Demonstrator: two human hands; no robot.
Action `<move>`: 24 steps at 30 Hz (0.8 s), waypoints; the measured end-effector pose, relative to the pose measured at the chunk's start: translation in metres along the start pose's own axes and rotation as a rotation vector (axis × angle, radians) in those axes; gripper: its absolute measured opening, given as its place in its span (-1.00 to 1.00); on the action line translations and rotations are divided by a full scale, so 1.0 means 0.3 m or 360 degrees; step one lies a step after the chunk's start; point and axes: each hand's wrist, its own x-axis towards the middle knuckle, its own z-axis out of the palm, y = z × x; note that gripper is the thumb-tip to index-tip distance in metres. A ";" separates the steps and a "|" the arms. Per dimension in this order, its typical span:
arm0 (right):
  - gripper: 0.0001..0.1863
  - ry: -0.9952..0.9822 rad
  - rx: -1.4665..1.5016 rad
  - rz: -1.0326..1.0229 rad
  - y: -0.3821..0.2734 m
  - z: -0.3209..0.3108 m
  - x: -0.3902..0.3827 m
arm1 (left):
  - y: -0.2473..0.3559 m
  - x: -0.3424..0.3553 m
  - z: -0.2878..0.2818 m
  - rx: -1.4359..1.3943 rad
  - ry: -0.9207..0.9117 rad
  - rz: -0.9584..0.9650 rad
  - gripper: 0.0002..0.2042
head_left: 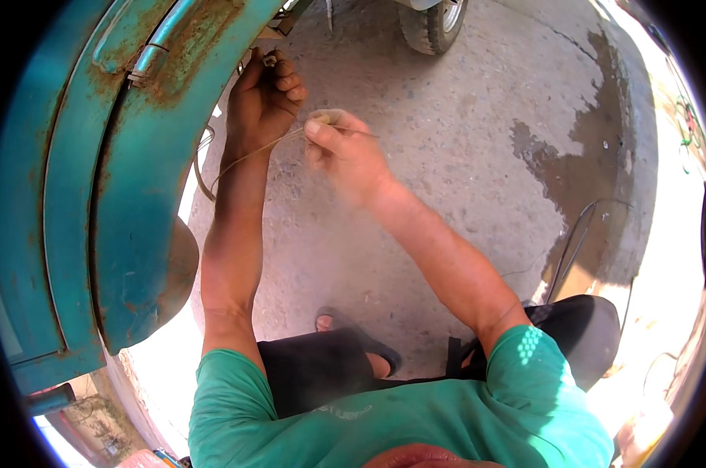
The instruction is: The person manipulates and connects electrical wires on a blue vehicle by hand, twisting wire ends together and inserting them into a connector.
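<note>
My left hand is raised beside the rusty edge of a teal metal vehicle body. Its fingers are curled around a small pale piece, which looks like a plug or fitting but is too small to name surely. Just to the right and nearer, my right hand pinches a thin brownish wire between thumb and fingers. The wire runs left from there across my left forearm toward the vehicle body. Something yellowish shows at the right fingertips, partly hidden.
A hinge is on the teal panel. A vehicle wheel stands at the far side on the concrete floor. A wet patch spreads at the right, with a dark cable or hose near my knee. My sandalled foot is below.
</note>
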 end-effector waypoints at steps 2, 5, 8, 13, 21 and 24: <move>-0.76 -0.0036 0.0104 -0.0045 -0.025 0.024 0.009 | 0.003 -0.003 0.000 0.0054 0.0011 0.0014 -0.72; -0.73 -0.0131 0.0203 -0.0060 -0.068 0.069 0.018 | 0.001 -0.011 0.004 0.0138 0.0070 0.0072 -0.72; -0.73 -0.0212 0.0230 -0.0081 -0.079 0.087 0.022 | -0.002 -0.015 0.006 0.0194 0.0124 0.0126 -0.73; -0.73 -0.0026 -0.0061 -0.0269 -0.059 0.102 0.021 | 0.008 -0.011 -0.011 0.0203 0.0070 0.0152 -0.72; -0.76 0.0166 -0.0901 -0.0837 -0.049 0.136 0.014 | 0.046 -0.033 -0.085 0.0430 0.0021 0.0231 -0.72; -0.77 0.0202 -0.1055 -0.0892 -0.054 0.147 0.012 | 0.054 -0.035 -0.083 0.0438 -0.0224 0.0117 -0.71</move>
